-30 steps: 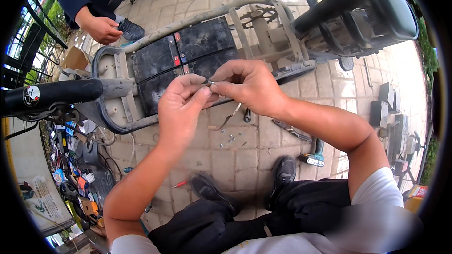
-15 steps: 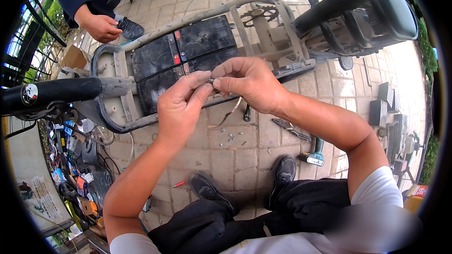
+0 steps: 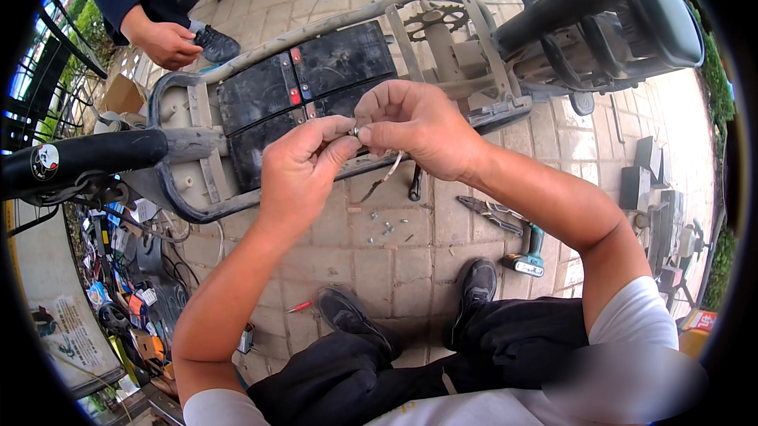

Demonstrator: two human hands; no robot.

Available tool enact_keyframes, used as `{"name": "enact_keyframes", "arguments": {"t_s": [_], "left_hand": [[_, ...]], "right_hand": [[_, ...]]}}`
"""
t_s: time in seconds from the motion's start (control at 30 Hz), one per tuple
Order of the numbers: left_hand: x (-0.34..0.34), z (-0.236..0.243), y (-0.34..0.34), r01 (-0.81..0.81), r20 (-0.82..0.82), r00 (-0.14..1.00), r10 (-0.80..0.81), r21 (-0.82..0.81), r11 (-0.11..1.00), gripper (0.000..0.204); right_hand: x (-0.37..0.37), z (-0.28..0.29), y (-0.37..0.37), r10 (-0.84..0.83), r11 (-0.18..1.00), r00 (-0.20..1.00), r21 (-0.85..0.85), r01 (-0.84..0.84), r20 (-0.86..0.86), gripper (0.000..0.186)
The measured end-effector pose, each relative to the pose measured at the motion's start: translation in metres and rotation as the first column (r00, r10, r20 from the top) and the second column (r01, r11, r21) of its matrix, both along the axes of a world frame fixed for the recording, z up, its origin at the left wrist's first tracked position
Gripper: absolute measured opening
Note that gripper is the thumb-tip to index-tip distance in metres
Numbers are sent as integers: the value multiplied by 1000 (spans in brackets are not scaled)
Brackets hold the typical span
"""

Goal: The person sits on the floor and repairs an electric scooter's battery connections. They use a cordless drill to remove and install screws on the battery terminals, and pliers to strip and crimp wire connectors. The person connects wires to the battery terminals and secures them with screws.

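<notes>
A: Handling?
B: Metal bit point(image 3: 354, 132), likely light and stiff, maybe slippery, easy to drop. Best pinched by its edges.
A: Looks?
B: Tiny, silvery, mostly hidden by fingers; exact shape unclear.
A: Where, and grip?
B: Just above frame centre. Left hand point(image 3: 300, 167) and right hand point(image 3: 420, 130) both pinch it, thumbs against fingertips.

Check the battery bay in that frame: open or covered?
Open: the black batteries sit inside the frame with their tops exposed. The left hand and right hand hide part of the near side.
</notes>
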State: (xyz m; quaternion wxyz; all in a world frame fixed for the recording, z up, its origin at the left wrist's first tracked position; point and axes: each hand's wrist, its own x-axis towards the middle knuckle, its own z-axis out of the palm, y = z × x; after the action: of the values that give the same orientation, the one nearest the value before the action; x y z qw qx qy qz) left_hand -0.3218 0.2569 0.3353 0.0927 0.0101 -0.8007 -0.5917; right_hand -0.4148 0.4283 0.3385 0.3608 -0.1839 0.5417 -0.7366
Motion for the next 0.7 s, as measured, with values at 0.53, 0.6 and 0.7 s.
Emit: {"name": "enact_keyframes", "arguments": {"t_s": [0.53,0.6,0.7], "left_hand": [[-1,-5,-11,20,19,1000,-20,25,999,18],[-1,-2,-12,30,14,999,-30,-18,999,18],[-1,-1,-15,25,0,1000,-25,-97,995,17]], "right_hand": [[-3,0,-1,29,998,1000,48,-29,-9,19],[0,0,-4,-11,997,998,74,16,-65,17],[1,-3,-10,-22,997,993,76,31,-112,16]]}}
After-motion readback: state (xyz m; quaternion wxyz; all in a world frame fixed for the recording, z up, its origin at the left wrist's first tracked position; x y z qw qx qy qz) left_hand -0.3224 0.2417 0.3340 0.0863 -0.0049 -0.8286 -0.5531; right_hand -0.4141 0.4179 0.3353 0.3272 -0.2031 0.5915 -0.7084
